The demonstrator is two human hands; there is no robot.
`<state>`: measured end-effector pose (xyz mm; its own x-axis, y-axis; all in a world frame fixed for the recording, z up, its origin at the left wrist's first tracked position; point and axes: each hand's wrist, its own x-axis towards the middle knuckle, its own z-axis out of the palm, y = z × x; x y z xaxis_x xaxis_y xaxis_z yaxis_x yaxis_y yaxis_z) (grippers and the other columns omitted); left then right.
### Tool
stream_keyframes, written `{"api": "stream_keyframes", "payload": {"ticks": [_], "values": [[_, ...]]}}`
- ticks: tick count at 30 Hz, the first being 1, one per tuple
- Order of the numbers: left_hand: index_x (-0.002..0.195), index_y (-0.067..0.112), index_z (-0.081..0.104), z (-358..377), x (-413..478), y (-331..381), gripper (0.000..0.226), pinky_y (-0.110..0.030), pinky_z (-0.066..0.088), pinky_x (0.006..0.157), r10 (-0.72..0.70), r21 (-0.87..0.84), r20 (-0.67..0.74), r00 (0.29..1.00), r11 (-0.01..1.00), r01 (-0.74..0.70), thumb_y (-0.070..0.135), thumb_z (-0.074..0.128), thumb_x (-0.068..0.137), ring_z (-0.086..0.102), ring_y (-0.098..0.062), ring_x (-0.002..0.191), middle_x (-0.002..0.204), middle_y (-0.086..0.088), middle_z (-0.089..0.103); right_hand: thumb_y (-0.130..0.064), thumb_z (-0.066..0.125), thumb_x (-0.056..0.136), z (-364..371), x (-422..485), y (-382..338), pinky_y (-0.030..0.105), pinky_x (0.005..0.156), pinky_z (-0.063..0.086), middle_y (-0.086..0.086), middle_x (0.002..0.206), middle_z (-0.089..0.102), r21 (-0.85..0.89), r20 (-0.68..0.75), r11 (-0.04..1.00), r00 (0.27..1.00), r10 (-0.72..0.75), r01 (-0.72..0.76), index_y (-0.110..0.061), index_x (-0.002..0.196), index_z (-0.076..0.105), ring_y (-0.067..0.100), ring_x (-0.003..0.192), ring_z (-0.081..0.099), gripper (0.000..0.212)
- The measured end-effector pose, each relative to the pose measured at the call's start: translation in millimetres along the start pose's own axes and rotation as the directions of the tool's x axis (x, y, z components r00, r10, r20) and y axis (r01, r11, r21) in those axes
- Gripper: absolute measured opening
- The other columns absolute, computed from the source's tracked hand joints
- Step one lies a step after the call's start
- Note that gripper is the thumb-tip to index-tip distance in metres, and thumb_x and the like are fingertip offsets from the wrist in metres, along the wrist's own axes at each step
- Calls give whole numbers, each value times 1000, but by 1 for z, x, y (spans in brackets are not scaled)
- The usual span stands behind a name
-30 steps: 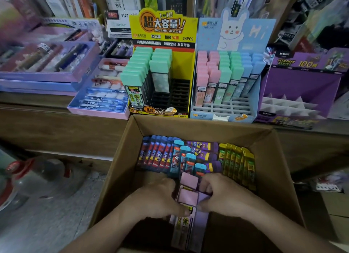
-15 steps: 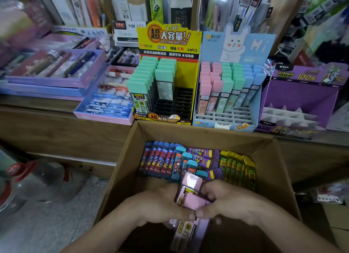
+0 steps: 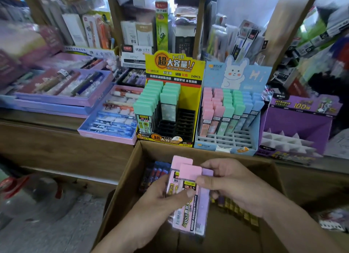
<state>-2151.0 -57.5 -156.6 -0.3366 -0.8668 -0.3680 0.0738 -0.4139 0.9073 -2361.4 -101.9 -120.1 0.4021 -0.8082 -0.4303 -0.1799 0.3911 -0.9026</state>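
Both hands hold a small bundle of pencil-lead cases (image 3: 188, 194) above the open cardboard box (image 3: 132, 169). The cases have pink caps, and one at the right is lilac. My left hand (image 3: 160, 203) grips the bundle from the left, thumb across its front. From the right, my right hand (image 3: 232, 186) pinches the top of the cases with thumb and fingers. More cases, blue (image 3: 156, 171) and yellow (image 3: 239, 211), lie in rows inside the box, partly hidden by my hands.
Behind the box, on a wooden counter (image 3: 47, 139), stand a yellow display of green-capped cases (image 3: 170, 105), a blue bunny display of pastel cases (image 3: 230, 111) and a purple display with bare slots (image 3: 294, 128). Pen trays (image 3: 62, 90) lie at the left. A plastic bottle (image 3: 34, 194) lies on the floor.
Both hands have lifted the bundle of cases up out of the box. The view has tilted up towards the displays.
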Motion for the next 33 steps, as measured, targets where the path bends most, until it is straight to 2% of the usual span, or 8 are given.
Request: {"api": "stream_keyframes", "payload": {"ticks": [5, 9, 14, 19, 23, 27, 30, 33], "values": [[120, 25, 71, -6, 1, 5, 35, -52, 53, 99, 32, -62, -57, 998, 997, -35, 33, 74, 86, 70, -30, 112, 117, -10, 74, -12, 78, 88, -1, 7, -13, 22, 63, 53, 9, 105, 79, -20, -23, 996, 996, -87, 87, -16, 109, 79, 12, 75, 65, 21], [110, 24, 76, -14, 4, 4, 36, -56, 53, 96, 14, -177, -196, 980, 983, -50, 39, 81, 78, 72, -35, 105, 110, -13, 76, -12, 77, 90, -5, 11, -20, 24, 65, 53, 8, 91, 79, -118, -134, 986, 982, -136, 120, -18, 95, 80, 17, 69, 63, 8], [99, 30, 79, -20, 3, 5, 34, -39, 59, 74, 30, -285, -309, 951, 951, -122, 37, 77, 66, 76, -27, 93, 102, -10, 78, -13, 74, 93, -5, 14, -28, 25, 64, 51, 10, 87, 77, -141, -175, 983, 974, -145, 121, -10, 93, 78, 19, 65, 59, 5], [97, 31, 79, -21, 0, 5, 31, -50, 56, 92, -8, -302, -383, 924, 946, -117, 36, 78, 66, 76, -29, 94, 102, -10, 79, -9, 70, 95, -6, 14, -39, 23, 62, 52, 6, 87, 78, -180, -251, 971, 947, -199, 156, -13, 96, 76, 17, 63, 61, 7], [93, 36, 78, -23, 0, 5, 34, -47, 58, 89, -53, -295, -373, 926, 953, -65, 42, 80, 60, 77, -24, 91, 100, -4, 79, -13, 74, 92, -11, 10, -56, 27, 69, 59, 1, 97, 79, -325, -269, 914, 902, -337, 245, -26, 99, 77, 29, 86, 72, 15], [90, 40, 78, -22, 0, 7, 32, -40, 58, 81, -45, -271, -377, 925, 960, -64, 43, 79, 59, 77, -21, 87, 98, -1, 80, -10, 77, 89, -14, 11, -82, 26, 77, 62, -6, 89, 80, -452, -256, 821, 831, -493, 348, -29, 93, 79, 14, 82, 76, 19], [95, 36, 79, -22, 1, 8, 38, -43, 58, 87, -47, -260, -402, 914, 964, -64, 42, 81, 57, 77, -20, 88, 97, 0, 80, -8, 77, 88, -16, 16, -105, 24, 80, 62, -7, 83, 78, -537, -265, 753, 772, -578, 380, -29, 91, 76, 14, 78, 75, 21], [101, 27, 77, -22, 0, 10, 44, -46, 57, 93, -46, -255, -401, 915, 965, -63, 38, 81, 59, 77, -23, 90, 98, -2, 80, -9, 77, 89, -16, 27, -126, 39, 78, 63, 1, 84, 77, -621, -254, 687, 732, -632, 377, -25, 93, 77, 24, 79, 73, 16]]}}
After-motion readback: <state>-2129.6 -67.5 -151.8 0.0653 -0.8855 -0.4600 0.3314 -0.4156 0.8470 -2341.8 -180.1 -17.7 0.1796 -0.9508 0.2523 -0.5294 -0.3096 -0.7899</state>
